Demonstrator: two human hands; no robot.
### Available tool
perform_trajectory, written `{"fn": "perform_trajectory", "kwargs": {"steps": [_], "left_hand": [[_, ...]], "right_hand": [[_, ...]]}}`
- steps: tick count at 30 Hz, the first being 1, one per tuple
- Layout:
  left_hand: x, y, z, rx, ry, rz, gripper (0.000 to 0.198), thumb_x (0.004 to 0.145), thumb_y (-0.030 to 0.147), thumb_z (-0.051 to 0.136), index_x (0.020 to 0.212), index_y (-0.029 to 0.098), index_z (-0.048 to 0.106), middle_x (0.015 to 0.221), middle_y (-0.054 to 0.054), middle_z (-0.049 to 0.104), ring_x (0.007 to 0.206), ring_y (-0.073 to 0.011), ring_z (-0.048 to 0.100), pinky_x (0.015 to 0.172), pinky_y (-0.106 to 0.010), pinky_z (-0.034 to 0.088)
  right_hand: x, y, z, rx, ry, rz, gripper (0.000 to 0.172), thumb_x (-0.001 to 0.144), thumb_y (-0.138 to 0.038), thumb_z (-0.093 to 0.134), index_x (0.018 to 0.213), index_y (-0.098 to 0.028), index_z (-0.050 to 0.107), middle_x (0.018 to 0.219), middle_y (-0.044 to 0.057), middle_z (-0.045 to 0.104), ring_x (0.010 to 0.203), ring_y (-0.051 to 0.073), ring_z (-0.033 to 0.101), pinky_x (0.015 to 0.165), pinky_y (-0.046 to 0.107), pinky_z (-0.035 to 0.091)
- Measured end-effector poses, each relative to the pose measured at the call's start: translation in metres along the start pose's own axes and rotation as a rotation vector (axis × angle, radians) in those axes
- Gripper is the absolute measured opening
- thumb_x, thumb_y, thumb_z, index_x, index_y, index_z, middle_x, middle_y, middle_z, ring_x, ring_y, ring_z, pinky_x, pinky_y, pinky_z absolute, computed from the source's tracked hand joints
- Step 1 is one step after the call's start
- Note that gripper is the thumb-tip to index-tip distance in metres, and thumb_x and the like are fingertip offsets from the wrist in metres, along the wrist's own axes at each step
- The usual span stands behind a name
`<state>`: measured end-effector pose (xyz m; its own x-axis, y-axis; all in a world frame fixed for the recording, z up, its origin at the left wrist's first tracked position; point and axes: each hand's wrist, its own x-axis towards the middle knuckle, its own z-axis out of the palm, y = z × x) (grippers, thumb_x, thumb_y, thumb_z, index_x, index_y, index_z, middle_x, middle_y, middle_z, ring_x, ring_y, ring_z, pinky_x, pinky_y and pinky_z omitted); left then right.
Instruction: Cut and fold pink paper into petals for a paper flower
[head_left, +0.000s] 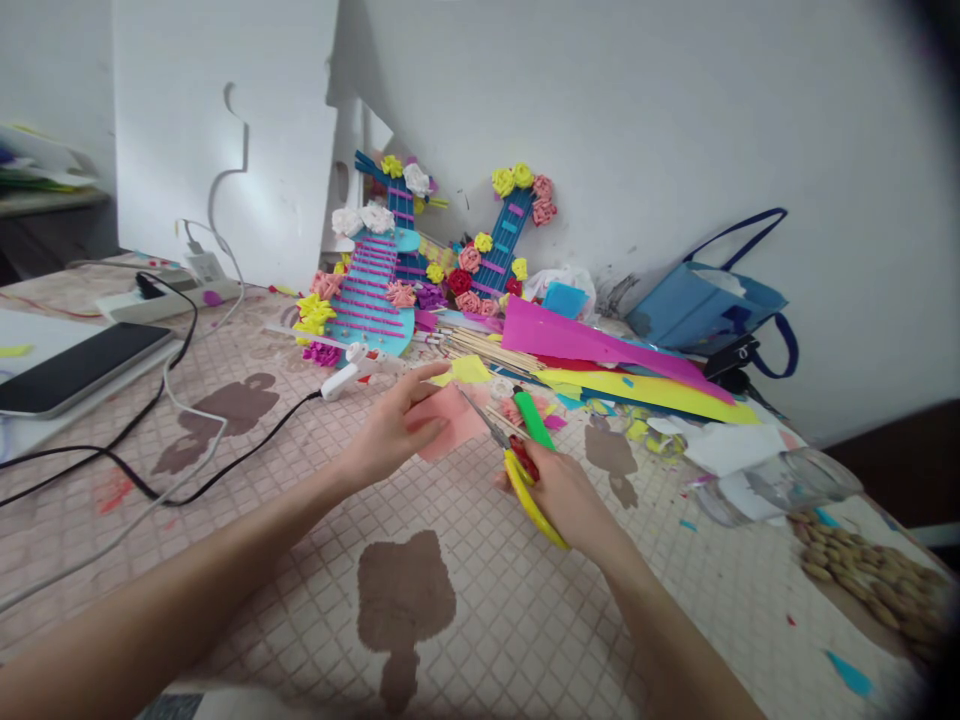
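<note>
From my remote seat I see both hands meeting over the middle of the table. My left hand pinches a small piece of pink paper, thumb on top and fingers curled under its near-left edge. The paper sits just above the tablecloth, between the two hands. My right hand is closed through the yellow handles of the scissors. The blades point up and left, parted, with their tips at the paper's right edge.

Room is tight ahead. A green marker lies just beside the scissors' pivot. Beyond it, a bundle of wooden sticks, a magenta sheet and a yellow sheet overlap toward the wall. A white glue gun lies close to the left fingertips, its black cable looping off leftward across the cloth. Two blue guitar models trimmed with paper flowers lean against the wall behind.

On the right, a clear jar lies on its side near the table's edge, with peanuts just in front of it and a blue bag farther back. On the left, a dark phone rests near that edge, well apart from the hands.

The open stretch is the near cloth below the wrists, bare apart from its brown printed shapes.
</note>
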<state>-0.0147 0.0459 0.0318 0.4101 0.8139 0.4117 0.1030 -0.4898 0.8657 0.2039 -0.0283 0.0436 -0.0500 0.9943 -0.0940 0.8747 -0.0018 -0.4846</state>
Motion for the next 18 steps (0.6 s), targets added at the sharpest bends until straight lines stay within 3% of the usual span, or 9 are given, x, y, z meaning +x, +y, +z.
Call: {"fn": "perform_trajectory", "kwargs": {"steps": [8, 15, 18], "left_hand": [[0.0009, 0.0045, -0.0027, -0.122, -0.031, -0.073, 0.056, 0.079, 0.016, 0.060, 0.132, 0.017, 0.041, 0.098, -0.007, 0.061, 0.096, -0.0185, 0.057, 0.079, -0.029, 0.048], [0.0024, 0.0060, -0.0081, -0.182, -0.091, -0.107, 0.055, 0.081, 0.019, 0.062, 0.132, 0.017, 0.041, 0.103, -0.008, 0.061, 0.096, -0.0186, 0.059, 0.080, -0.031, 0.048], [0.0029, 0.0055, -0.0097, -0.173, -0.108, -0.123, 0.057, 0.080, 0.020, 0.062, 0.133, 0.017, 0.041, 0.104, -0.009, 0.061, 0.099, -0.0199, 0.058, 0.083, -0.033, 0.048]], "right_hand": [[0.0007, 0.0023, 0.0004, -0.025, 0.011, 0.001, 0.024, 0.083, -0.044, 0.055, 0.079, -0.021, 0.050, 0.081, 0.006, 0.069, 0.075, 0.023, 0.063, 0.064, 0.030, 0.039], [-0.0017, 0.0091, -0.0015, 0.172, -0.154, -0.216, 0.025, 0.089, -0.043, 0.046, 0.079, -0.021, 0.046, 0.076, 0.002, 0.060, 0.068, 0.016, 0.054, 0.063, 0.028, 0.040], [-0.0035, 0.0066, -0.0049, 0.213, -0.177, -0.231, 0.029, 0.090, -0.047, 0.041, 0.081, -0.020, 0.049, 0.069, -0.001, 0.052, 0.062, 0.014, 0.048, 0.056, 0.027, 0.038]]}}
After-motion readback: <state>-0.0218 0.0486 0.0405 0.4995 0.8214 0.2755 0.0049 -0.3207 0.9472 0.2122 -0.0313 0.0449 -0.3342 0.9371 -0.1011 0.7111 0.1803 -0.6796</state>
